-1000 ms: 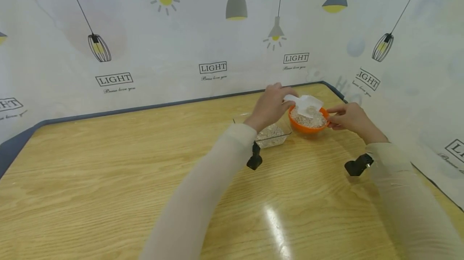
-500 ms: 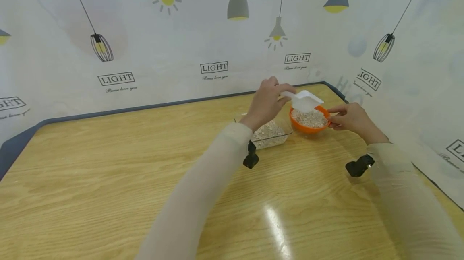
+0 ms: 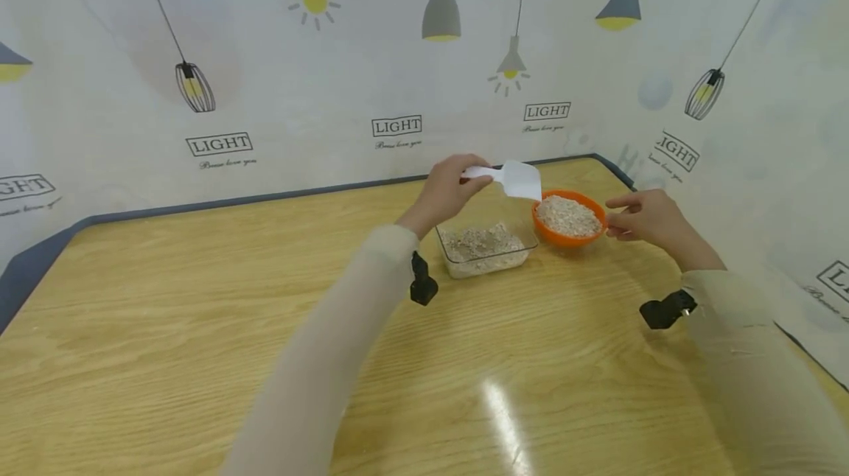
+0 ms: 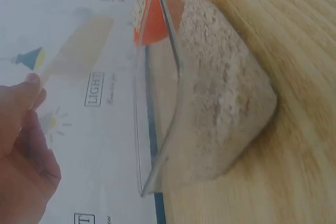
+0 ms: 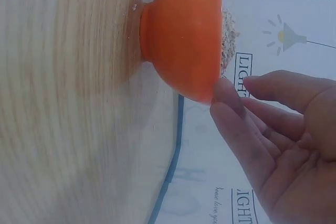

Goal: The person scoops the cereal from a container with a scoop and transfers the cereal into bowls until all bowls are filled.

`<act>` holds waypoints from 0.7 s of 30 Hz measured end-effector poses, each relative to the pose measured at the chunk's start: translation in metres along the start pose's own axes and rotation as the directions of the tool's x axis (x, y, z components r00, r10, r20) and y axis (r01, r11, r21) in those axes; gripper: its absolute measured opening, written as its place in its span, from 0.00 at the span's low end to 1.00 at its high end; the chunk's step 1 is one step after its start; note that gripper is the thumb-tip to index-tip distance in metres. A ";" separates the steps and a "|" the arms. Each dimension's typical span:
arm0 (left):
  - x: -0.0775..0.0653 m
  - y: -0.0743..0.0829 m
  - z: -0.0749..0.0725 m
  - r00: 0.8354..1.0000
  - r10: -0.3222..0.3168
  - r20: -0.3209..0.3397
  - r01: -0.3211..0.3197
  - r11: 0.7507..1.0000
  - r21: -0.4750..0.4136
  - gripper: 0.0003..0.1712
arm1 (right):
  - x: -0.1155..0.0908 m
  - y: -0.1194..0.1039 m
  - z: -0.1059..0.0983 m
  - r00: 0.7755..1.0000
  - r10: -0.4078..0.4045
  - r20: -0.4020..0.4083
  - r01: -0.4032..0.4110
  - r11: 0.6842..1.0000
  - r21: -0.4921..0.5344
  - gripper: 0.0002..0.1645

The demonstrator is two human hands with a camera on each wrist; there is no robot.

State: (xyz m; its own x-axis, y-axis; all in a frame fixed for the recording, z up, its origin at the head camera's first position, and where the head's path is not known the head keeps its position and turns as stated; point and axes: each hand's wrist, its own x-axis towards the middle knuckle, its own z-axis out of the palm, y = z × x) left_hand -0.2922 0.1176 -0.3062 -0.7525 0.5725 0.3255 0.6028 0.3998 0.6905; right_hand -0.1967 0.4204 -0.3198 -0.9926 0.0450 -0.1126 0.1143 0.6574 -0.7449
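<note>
My left hand [image 3: 446,192] grips a white scoop [image 3: 520,180] by its handle, its blade raised above the gap between two containers. In the left wrist view the scoop [image 4: 84,48] looks pale against the backdrop, and no flakes show on it. A clear rectangular container [image 3: 491,264], part full of oat-like flakes [image 3: 480,242], stands below that hand. To its right is an orange bowl [image 3: 567,239] heaped with similar pale flakes [image 3: 569,216]. My right hand [image 3: 653,222] is at the bowl's right rim, fingers loosely bent, fingertips touching or just beside it.
Both containers stand on a wooden table [image 3: 265,343] near its far right corner. A dark edge strip [image 3: 265,203] runs along the back, with a lamp-printed backdrop [image 3: 318,71] rising behind and on the right. Each wrist bears a small black camera [image 3: 422,281].
The scoop moved left from over the bowl, and its blade turned. More of the clear container shows now. The right hand's fingertips have eased slightly away from the bowl's rim.
</note>
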 end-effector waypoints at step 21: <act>-0.037 -0.038 -0.054 0.956 -0.115 0.271 0.123 0.992 -0.013 0.17 | 0.009 0.004 0.005 0.999 0.046 0.005 -0.046 0.999 -0.004 0.27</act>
State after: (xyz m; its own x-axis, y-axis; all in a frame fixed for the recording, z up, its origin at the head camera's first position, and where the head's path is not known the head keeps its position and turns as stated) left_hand -0.3015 0.0427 -0.3102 -0.7167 0.6951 0.0564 0.5019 0.4580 0.7338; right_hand -0.2045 0.4195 -0.3268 -0.9861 0.0710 -0.1501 0.1594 0.6574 -0.7364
